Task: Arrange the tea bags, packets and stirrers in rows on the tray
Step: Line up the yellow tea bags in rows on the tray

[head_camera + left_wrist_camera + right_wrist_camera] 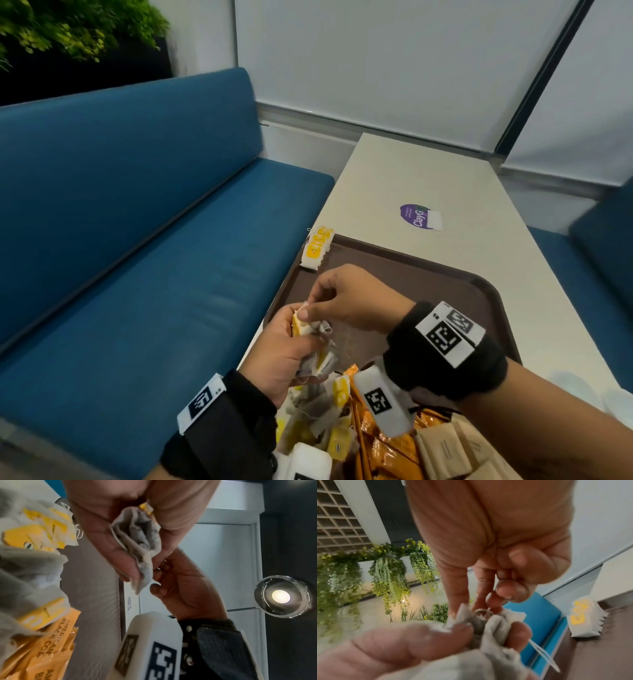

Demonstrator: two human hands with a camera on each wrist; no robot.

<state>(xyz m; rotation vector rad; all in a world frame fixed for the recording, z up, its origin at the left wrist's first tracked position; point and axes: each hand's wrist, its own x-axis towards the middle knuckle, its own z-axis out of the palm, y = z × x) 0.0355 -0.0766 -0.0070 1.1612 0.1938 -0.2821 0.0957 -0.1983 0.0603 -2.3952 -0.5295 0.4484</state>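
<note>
Our pale cream rectangular table [442,178] and what it carries

On it we see a dark brown plastic tray [445,277], a round purple sticker [416,216] beyond the tray, and white-and-yellow paper tea bags [317,248] stacked at the tray's far-left corner.

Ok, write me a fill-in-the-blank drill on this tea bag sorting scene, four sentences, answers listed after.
1. The left hand grips a bunch of ____.
2. The right hand pinches one tea bag from the bunch with its ____.
3. A row of tea bags lies at the tray's far ____ corner.
4. The orange packets are printed "American Black ____".

Missing words: tea bags; fingers; left; Coffee
</note>
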